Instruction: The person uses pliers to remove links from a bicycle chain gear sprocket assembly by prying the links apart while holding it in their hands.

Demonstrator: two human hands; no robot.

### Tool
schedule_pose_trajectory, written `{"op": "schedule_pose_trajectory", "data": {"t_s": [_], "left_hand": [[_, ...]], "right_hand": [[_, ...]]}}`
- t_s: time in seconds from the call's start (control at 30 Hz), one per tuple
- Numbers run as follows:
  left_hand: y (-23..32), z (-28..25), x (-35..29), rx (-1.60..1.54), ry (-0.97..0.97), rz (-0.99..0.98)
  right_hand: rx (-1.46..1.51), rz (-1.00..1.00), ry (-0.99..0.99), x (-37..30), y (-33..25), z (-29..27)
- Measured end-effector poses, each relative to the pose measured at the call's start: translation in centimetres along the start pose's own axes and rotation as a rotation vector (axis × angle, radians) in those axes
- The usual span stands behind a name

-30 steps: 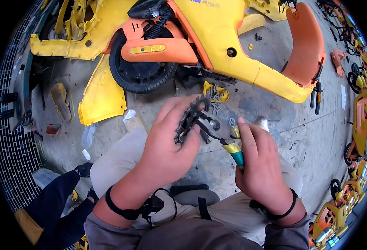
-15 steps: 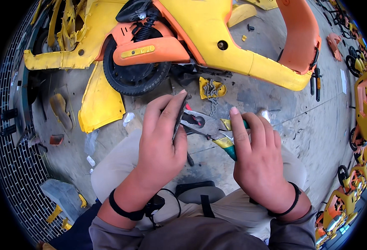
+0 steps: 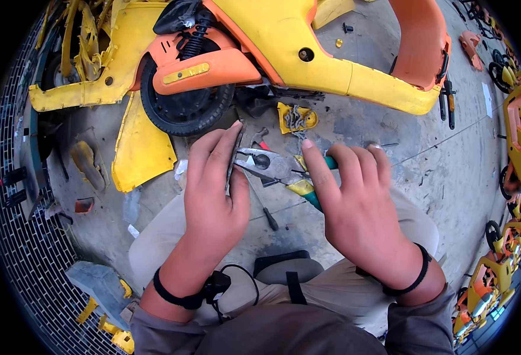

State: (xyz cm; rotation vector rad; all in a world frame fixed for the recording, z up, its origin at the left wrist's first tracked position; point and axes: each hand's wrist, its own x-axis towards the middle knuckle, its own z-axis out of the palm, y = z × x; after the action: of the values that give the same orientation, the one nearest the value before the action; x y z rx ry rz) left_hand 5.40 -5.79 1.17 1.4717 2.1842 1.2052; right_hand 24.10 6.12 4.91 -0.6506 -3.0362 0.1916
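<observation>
My left hand [image 3: 218, 192] is closed on a thin dark flat piece [image 3: 233, 157], held on edge between thumb and fingers. What kind of part it is cannot be made out. Combination pliers [image 3: 279, 169] with green-and-yellow handles are in my right hand [image 3: 358, 204], its fingers wrapped over the grips. Their jaws point left and stand apart, with the tips at the edge of the dark piece. Whether they grip it is unclear. Behind the pliers, a tool with a red handle [image 3: 264, 145] lies on the floor. Below them lies a screwdriver [image 3: 270, 219] with a dark handle.
Ahead lies a yellow-and-orange scooter body [image 3: 325, 65] with a black wheel [image 3: 186, 109]. Close to it are a yellow tray-like part [image 3: 283, 121] with a chain [image 3: 298, 117] and a loose yellow panel [image 3: 142, 151]. More scooters [image 3: 485, 284] line the right side.
Both hands, the dark piece and the pliers have shifted left and slightly up in the picture. The view has moved a little, and the screwdriver shows more fully. Both grips stay as they were.
</observation>
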Motion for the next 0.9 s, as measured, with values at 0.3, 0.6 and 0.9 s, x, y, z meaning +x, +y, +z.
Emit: {"op": "schedule_pose_trajectory", "data": {"t_s": [0.3, 0.6, 0.9], "left_hand": [[-2.4, 2.0, -0.8, 0.012, 0.015, -0.082], [-4.8, 3.6, -0.9, 0.221, -0.016, -0.080], [-4.8, 2.8, -0.1, -0.300, -0.055, -0.501]], "right_hand": [[0.244, 0.065, -0.002, 0.1, 0.3, 2.9], [0.302, 0.113, 0.012, 0.8, 0.4, 7.3], [0.828, 0.338, -0.065, 1.3, 2.1, 7.0]]}}
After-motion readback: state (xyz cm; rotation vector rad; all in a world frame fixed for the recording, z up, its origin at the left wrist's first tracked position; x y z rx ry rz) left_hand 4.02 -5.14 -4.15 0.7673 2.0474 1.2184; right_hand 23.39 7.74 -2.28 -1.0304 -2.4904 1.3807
